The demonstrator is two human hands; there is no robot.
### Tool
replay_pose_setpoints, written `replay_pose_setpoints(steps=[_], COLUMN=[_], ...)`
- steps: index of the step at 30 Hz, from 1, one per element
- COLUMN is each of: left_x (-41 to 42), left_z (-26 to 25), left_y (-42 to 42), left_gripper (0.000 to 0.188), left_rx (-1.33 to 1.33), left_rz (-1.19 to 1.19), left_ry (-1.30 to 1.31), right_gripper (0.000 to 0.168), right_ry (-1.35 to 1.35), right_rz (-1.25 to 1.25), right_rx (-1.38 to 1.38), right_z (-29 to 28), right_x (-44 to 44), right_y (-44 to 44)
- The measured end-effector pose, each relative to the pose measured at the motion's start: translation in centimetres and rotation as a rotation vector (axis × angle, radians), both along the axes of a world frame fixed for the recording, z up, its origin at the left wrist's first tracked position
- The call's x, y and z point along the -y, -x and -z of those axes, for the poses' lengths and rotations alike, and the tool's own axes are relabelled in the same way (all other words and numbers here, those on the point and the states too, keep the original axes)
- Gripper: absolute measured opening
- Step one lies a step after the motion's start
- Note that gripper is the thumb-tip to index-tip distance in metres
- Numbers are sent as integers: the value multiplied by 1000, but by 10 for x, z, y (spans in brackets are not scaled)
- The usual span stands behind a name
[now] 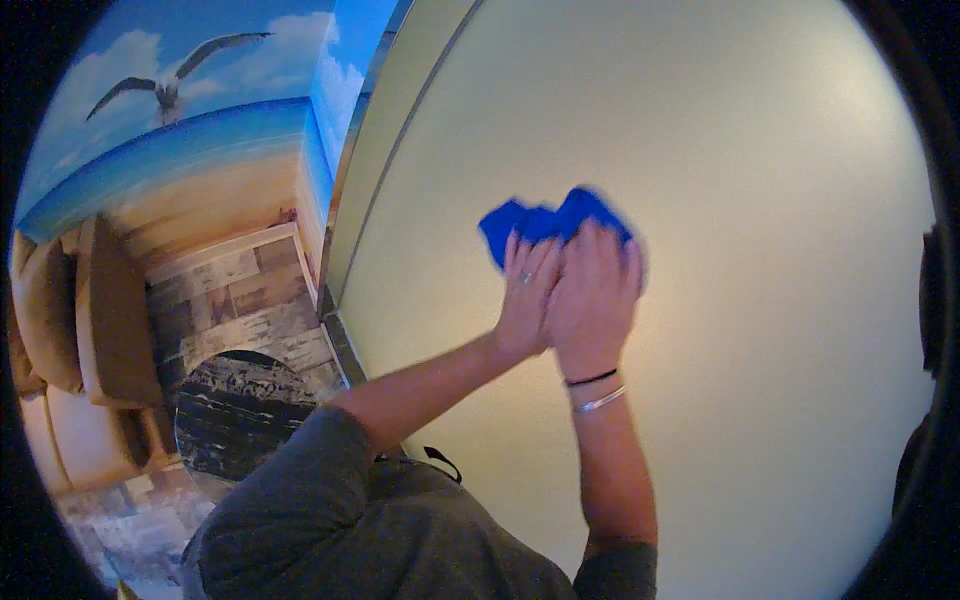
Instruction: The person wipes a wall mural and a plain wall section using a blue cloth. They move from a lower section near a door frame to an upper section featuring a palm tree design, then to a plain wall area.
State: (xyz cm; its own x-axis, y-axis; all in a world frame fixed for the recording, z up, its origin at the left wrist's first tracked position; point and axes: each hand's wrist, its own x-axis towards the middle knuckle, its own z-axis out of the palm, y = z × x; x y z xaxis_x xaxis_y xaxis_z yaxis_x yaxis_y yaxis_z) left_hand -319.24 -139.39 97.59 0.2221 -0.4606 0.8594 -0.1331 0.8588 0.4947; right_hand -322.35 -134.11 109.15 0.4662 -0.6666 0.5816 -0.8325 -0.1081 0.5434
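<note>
A crumpled blue cloth (517,223) lies against a broad pale yellowish panel (750,315). My left hand (529,300), with a ring on one finger, has its fingertips over the cloth's lower edge. Right beside it and touching it, my right hand (596,300) presses flat on the cloth, fingers pointing up. A black band and a silver bracelet circle the right wrist. Both hands look slightly blurred, and part of the cloth is hidden beneath them.
Along the panel's left edge runs a dark frame strip (405,135). Farther left stand a round table with a dark marbled top (244,409) and a brown cushioned sofa (112,322) on patterned flooring (240,289). A beach mural with a seagull (169,90) covers the wall behind.
</note>
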Motion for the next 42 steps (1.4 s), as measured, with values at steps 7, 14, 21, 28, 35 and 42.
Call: replay_pose_setpoints(steps=[7, 14, 21, 28, 35, 42], left_x=[40, 34, 103, 95, 155, 208], left_z=[-64, 56, -58, 44, -27, 33], left_y=[-24, -23, -69, -32, -72, -81], left_gripper=[59, 66, 54, 70, 51, 54], left_rx=[-20, 157, -53, 139, -181, -273], left_rz=[-81, -104, -28, -277, -104, -152], left_ry=[-61, -355, -239, -390, -280, -340], right_gripper=[31, 30, 33, 34, 32, 32], right_ry=[112, -217, 127, -204, -7, -204], right_rz=[43, -40, -83, -65, -107, -33], right_rx=[-47, -141, -163, -201, -242, -253], right_z=[-50, 37, -53, 47, -31, 22], right_x=[43, 67, 124, 118, 175, 239], right_y=[-26, -40, -65, -55, -82, -105])
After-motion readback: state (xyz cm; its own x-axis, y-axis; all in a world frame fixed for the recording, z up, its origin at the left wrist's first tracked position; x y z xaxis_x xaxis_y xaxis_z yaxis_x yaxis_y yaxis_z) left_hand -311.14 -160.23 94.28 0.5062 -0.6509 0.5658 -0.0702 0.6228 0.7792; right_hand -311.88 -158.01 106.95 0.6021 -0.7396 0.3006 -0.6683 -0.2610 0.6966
